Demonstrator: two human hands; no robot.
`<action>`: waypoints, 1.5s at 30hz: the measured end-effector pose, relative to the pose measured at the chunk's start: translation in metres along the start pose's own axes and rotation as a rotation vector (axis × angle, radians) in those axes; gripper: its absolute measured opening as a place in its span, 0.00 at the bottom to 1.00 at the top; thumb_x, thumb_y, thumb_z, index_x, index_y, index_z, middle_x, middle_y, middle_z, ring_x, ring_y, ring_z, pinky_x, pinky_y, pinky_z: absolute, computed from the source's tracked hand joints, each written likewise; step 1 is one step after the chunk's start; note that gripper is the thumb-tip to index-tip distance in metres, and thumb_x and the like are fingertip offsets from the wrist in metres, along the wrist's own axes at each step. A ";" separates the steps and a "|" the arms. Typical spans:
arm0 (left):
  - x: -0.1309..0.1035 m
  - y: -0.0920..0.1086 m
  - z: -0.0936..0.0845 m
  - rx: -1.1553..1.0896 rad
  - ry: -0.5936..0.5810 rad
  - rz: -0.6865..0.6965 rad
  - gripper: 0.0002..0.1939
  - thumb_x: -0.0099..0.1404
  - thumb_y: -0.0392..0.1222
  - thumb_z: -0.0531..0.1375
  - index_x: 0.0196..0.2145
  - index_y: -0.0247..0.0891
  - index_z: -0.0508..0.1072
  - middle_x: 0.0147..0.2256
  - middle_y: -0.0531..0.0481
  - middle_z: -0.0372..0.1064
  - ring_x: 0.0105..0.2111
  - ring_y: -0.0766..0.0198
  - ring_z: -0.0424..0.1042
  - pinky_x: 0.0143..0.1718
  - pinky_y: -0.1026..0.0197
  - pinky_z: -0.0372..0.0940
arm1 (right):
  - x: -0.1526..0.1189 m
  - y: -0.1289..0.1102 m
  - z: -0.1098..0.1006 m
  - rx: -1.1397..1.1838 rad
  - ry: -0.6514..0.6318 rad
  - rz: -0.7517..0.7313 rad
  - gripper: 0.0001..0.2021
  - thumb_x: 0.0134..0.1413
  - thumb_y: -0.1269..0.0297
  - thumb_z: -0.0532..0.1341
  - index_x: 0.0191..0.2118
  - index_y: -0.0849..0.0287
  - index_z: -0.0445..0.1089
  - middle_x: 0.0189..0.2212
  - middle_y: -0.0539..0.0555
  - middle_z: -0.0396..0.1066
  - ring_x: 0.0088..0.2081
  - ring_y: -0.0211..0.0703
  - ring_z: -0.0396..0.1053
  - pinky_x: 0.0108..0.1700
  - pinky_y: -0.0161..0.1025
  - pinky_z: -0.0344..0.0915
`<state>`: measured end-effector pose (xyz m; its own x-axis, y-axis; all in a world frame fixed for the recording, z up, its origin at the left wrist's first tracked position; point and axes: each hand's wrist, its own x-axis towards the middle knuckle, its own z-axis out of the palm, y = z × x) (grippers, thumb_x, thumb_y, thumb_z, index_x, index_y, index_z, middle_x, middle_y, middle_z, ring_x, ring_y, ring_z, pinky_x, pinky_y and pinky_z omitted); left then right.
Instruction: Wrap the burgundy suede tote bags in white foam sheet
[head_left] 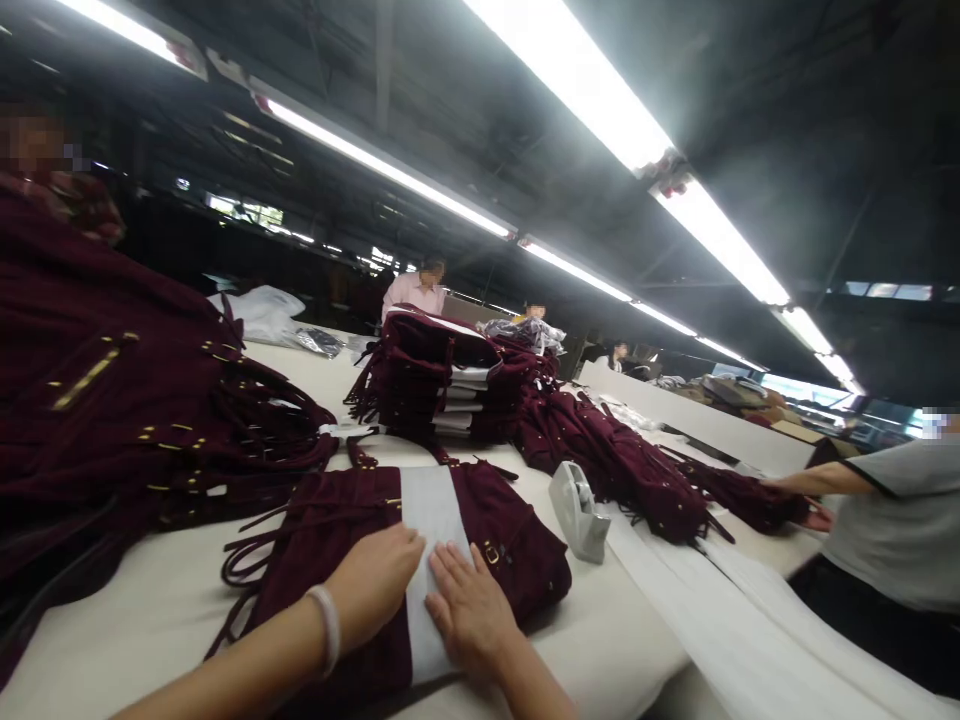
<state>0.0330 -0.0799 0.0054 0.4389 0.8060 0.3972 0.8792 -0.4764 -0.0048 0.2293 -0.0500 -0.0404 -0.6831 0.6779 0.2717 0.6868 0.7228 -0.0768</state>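
A burgundy bag (337, 500) with fringe-like straps and gold buckles lies flat on the table in front of me. A pale paper band (431, 500) runs across its middle. My right hand (472, 605) presses on the band with its fingers stretched out, palm down. Beside it, my left hand (379, 585) is closed, with its fingertips at the band's left edge. What those fingers pinch, if anything, is hidden. A white hair tie or bracelet circles my left wrist. A grey tape dispenser (581, 510) stands just right of the bag.
Burgundy bags with paper bands form a stack (450, 375) behind. A large heap of bags (97, 370) rises at the left. More bags (615, 455) lie in a row to the right. White sheets (720, 590) cover the table's right side, where a co-worker (900, 510) handles a bag.
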 end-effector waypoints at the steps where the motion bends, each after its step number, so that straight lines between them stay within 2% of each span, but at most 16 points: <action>1: 0.024 -0.002 0.005 0.013 0.004 0.014 0.22 0.64 0.26 0.47 0.50 0.30 0.73 0.51 0.35 0.71 0.53 0.54 0.70 0.57 0.51 0.64 | -0.001 0.000 0.005 0.028 0.004 0.001 0.25 0.69 0.53 0.45 0.66 0.56 0.54 0.65 0.53 0.55 0.67 0.46 0.50 0.69 0.55 0.43; 3: 0.062 -0.010 0.022 0.018 -0.024 0.050 0.23 0.68 0.34 0.50 0.59 0.31 0.65 0.61 0.37 0.61 0.63 0.55 0.56 0.65 0.50 0.51 | -0.005 0.000 0.013 0.074 0.019 0.013 0.27 0.69 0.50 0.44 0.67 0.56 0.53 0.65 0.53 0.54 0.67 0.47 0.49 0.69 0.56 0.40; 5: 0.079 -0.024 0.047 0.024 -0.063 0.041 0.27 0.68 0.46 0.53 0.61 0.31 0.62 0.63 0.37 0.56 0.66 0.53 0.51 0.67 0.48 0.44 | -0.009 0.002 0.020 0.093 0.029 0.041 0.28 0.68 0.49 0.44 0.67 0.57 0.54 0.66 0.54 0.52 0.67 0.48 0.48 0.70 0.56 0.39; 9: 0.069 -0.050 0.089 0.055 -0.093 -0.099 0.32 0.71 0.55 0.46 0.63 0.29 0.59 0.64 0.32 0.52 0.65 0.45 0.51 0.63 0.38 0.47 | -0.012 0.006 0.031 0.035 0.076 0.169 0.32 0.64 0.46 0.48 0.65 0.63 0.59 0.66 0.60 0.51 0.67 0.55 0.47 0.69 0.58 0.39; 12: 0.060 -0.060 0.104 0.057 -0.089 -0.153 0.35 0.71 0.57 0.43 0.65 0.28 0.55 0.66 0.31 0.46 0.66 0.43 0.47 0.64 0.36 0.45 | -0.003 0.019 0.014 -0.036 0.089 0.235 0.34 0.62 0.44 0.51 0.64 0.66 0.59 0.66 0.64 0.49 0.68 0.58 0.45 0.69 0.61 0.36; 15: 0.061 -0.065 0.114 0.066 -0.059 -0.157 0.36 0.70 0.58 0.44 0.65 0.29 0.55 0.66 0.32 0.45 0.67 0.44 0.45 0.64 0.37 0.43 | 0.014 0.050 -0.014 -0.105 0.069 0.201 0.34 0.65 0.47 0.50 0.67 0.68 0.53 0.68 0.63 0.43 0.70 0.53 0.38 0.69 0.60 0.30; 18: 0.063 -0.068 0.120 0.075 0.010 -0.156 0.35 0.69 0.58 0.46 0.64 0.31 0.57 0.66 0.33 0.47 0.67 0.45 0.47 0.64 0.38 0.44 | 0.021 0.087 -0.022 -0.119 -0.035 0.314 0.33 0.66 0.51 0.48 0.67 0.71 0.50 0.68 0.64 0.41 0.70 0.53 0.38 0.69 0.59 0.32; 21: 0.063 -0.069 0.122 0.051 0.007 -0.180 0.35 0.69 0.58 0.47 0.64 0.31 0.57 0.66 0.34 0.46 0.67 0.46 0.46 0.64 0.38 0.43 | 0.017 0.111 -0.007 -0.048 -0.111 0.459 0.33 0.66 0.50 0.47 0.68 0.70 0.49 0.69 0.63 0.40 0.69 0.55 0.40 0.68 0.57 0.39; 25: 0.064 -0.065 0.116 0.003 -0.089 -0.226 0.36 0.69 0.59 0.46 0.65 0.30 0.55 0.67 0.35 0.43 0.68 0.45 0.43 0.65 0.38 0.40 | 0.021 0.122 0.004 0.049 -0.041 0.587 0.33 0.67 0.49 0.45 0.69 0.66 0.45 0.69 0.60 0.45 0.68 0.50 0.46 0.66 0.49 0.49; 27: 0.065 -0.062 0.112 -0.005 -0.105 -0.239 0.36 0.69 0.58 0.46 0.65 0.30 0.55 0.67 0.35 0.43 0.68 0.46 0.42 0.66 0.39 0.39 | 0.030 0.123 0.001 0.036 -0.018 0.687 0.30 0.68 0.53 0.44 0.67 0.67 0.52 0.64 0.63 0.56 0.64 0.52 0.55 0.62 0.47 0.55; 30: 0.064 -0.061 0.107 -0.004 -0.100 -0.239 0.35 0.69 0.56 0.46 0.65 0.29 0.55 0.67 0.34 0.44 0.68 0.46 0.43 0.66 0.39 0.38 | 0.038 0.116 -0.006 -0.090 -0.006 0.814 0.22 0.68 0.59 0.44 0.56 0.65 0.67 0.51 0.65 0.70 0.55 0.56 0.66 0.53 0.48 0.63; 33: 0.050 -0.059 0.099 -0.017 -0.099 -0.212 0.34 0.69 0.56 0.47 0.65 0.32 0.57 0.66 0.36 0.46 0.67 0.47 0.45 0.65 0.39 0.39 | 0.026 0.100 -0.009 -0.170 -0.005 0.827 0.18 0.67 0.65 0.46 0.48 0.65 0.71 0.46 0.64 0.72 0.49 0.55 0.70 0.49 0.45 0.65; 37: 0.016 -0.056 0.092 -0.051 -0.091 -0.112 0.31 0.70 0.57 0.46 0.65 0.39 0.57 0.67 0.41 0.46 0.67 0.49 0.47 0.65 0.40 0.42 | -0.015 0.072 -0.010 -0.141 -0.052 0.802 0.17 0.65 0.68 0.48 0.46 0.63 0.73 0.42 0.62 0.73 0.45 0.53 0.72 0.48 0.44 0.65; 40: -0.004 -0.053 0.090 -0.066 -0.066 -0.078 0.29 0.70 0.55 0.46 0.64 0.42 0.58 0.66 0.43 0.47 0.66 0.49 0.49 0.65 0.40 0.44 | -0.029 0.057 -0.016 -0.167 -0.039 0.809 0.15 0.62 0.69 0.51 0.46 0.61 0.74 0.46 0.63 0.71 0.50 0.56 0.69 0.50 0.47 0.64; 43: -0.009 -0.048 0.086 -0.080 -0.029 -0.080 0.27 0.69 0.52 0.50 0.62 0.40 0.63 0.64 0.42 0.54 0.64 0.48 0.55 0.63 0.40 0.50 | -0.007 0.056 -0.027 -0.126 0.063 0.794 0.19 0.56 0.71 0.56 0.53 0.62 0.71 0.56 0.64 0.65 0.57 0.58 0.62 0.56 0.46 0.60; 45: -0.006 -0.045 0.077 -0.091 0.046 -0.089 0.22 0.67 0.47 0.54 0.56 0.38 0.69 0.60 0.42 0.63 0.60 0.51 0.62 0.62 0.45 0.55 | 0.022 0.063 -0.033 0.008 0.137 0.791 0.21 0.56 0.69 0.57 0.56 0.64 0.68 0.56 0.65 0.65 0.58 0.57 0.61 0.58 0.45 0.58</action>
<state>0.0055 -0.0364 -0.0680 0.3491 0.8308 0.4335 0.8929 -0.4353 0.1151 0.2664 0.0060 -0.0074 0.0417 0.9676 0.2491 0.9524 0.0369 -0.3027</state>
